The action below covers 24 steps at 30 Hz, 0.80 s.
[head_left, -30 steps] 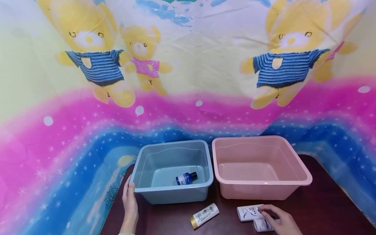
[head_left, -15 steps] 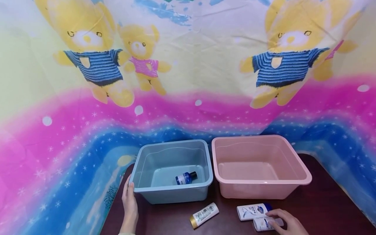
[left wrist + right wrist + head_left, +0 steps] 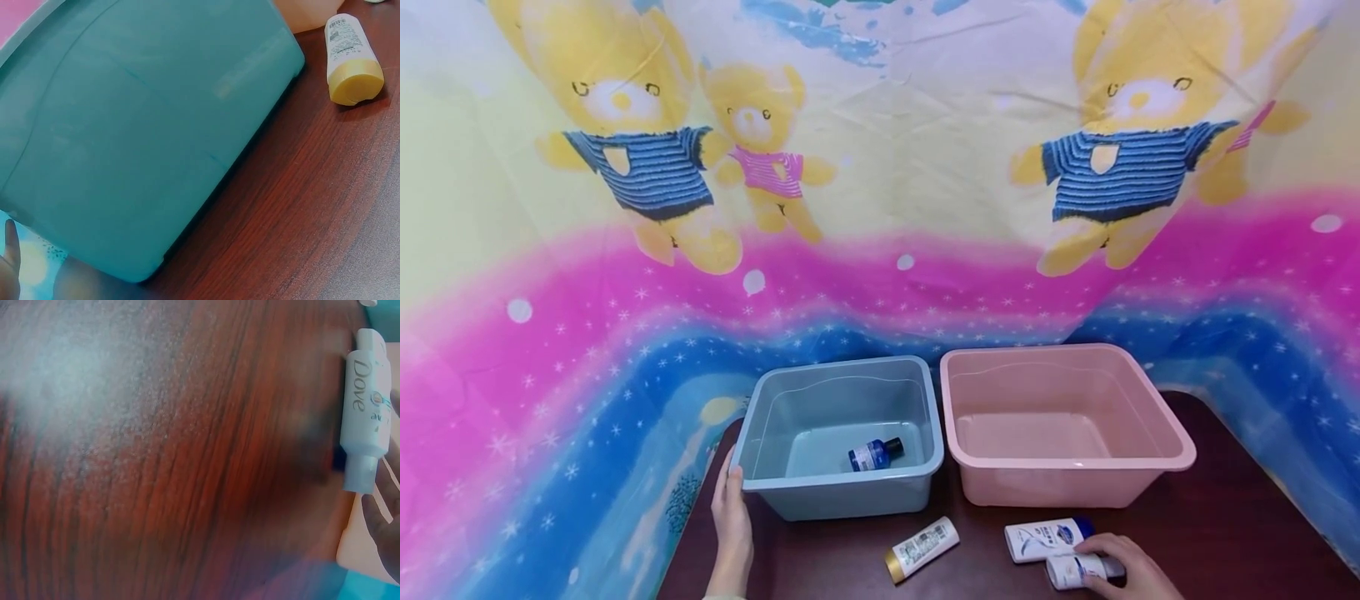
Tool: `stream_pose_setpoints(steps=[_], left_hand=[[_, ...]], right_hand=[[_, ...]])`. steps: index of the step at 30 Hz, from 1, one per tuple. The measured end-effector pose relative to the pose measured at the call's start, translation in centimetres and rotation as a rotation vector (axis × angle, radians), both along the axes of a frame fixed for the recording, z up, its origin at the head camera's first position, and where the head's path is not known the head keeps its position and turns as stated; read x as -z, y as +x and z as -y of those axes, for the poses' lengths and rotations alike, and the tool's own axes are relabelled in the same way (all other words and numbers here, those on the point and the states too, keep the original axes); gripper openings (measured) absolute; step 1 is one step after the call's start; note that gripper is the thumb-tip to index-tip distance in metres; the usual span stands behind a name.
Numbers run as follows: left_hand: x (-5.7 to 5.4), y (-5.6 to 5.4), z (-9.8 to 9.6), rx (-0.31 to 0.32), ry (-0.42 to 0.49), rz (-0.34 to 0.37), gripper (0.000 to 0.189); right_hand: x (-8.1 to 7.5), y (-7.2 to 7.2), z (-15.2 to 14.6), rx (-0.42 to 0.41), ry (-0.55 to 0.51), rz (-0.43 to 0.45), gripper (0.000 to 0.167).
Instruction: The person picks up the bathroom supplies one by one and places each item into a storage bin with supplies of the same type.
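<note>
On the dark wooden desk (image 3: 1225, 533), near its front edge, your right hand (image 3: 1131, 567) has its fingers curled around a small white Dove bottle (image 3: 1078, 570), which lies on its side touching the desk. The right wrist view shows the same bottle (image 3: 367, 412) flat on the wood with your fingertips (image 3: 381, 528) at its cap end. Just behind it lies a white tube with a blue cap (image 3: 1047, 538), close beside the bottle. Further left, well apart from both, a white tube with a gold cap (image 3: 921, 549) rests at a slant.

Your left hand (image 3: 732, 521) lies with straight fingers against the left front corner of the blue tub (image 3: 842, 492). A small dark blue bottle (image 3: 875, 454) lies on its side inside that tub. The pink tub (image 3: 1060, 487) stands just beside the blue one, on its right.
</note>
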State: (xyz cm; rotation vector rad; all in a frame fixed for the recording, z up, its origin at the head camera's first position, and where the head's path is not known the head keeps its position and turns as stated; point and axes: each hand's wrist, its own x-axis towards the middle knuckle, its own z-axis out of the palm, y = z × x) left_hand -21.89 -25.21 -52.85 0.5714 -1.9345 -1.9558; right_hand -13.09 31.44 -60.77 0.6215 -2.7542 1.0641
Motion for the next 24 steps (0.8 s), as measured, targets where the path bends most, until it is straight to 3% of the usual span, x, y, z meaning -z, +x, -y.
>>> stream_pose_setpoints(steps=[2,7,10,12,15,19,23,24], left_hand=[[0.0,0.0,0.0,0.003,-0.003,-0.005,0.066],[-0.1,0.1,0.0,0.008,-0.002,-0.017,0.065],[0.0,0.2,0.0,0.007,-0.003,-0.018,0.066],[0.0,0.2,0.1,0.009,-0.002,-0.015,0.068],[0.0,0.2,0.1,0.009,0.001,-0.012,0.069],[-0.1,0.1,0.0,0.009,0.002,-0.021,0.066],[0.0,0.0,0.1,0.014,0.01,-0.03,0.064],[0.0,0.0,0.1,0.013,0.01,-0.029,0.063]], right_hand=[[0.4,-0.2,0.0,-0.045,-0.011,-0.002,0.031],[1.7,-0.4,0.1,-0.114,-0.019,-0.118,0.041],[2.3,-0.4,0.2,-0.121,-0.01,-0.204,0.046],[2.5,-0.4,0.3,-0.122,-0.005,-0.216,0.046],[2.2,-0.3,0.4,-0.125,0.011,-0.191,0.042],[1.5,-0.1,0.7,-0.128,0.031,-0.057,0.037],[1.6,0.3,1.1,-0.1,0.032,-0.007,0.036],[1.7,0.3,1.1,-0.096,0.031,-0.036,0.038]])
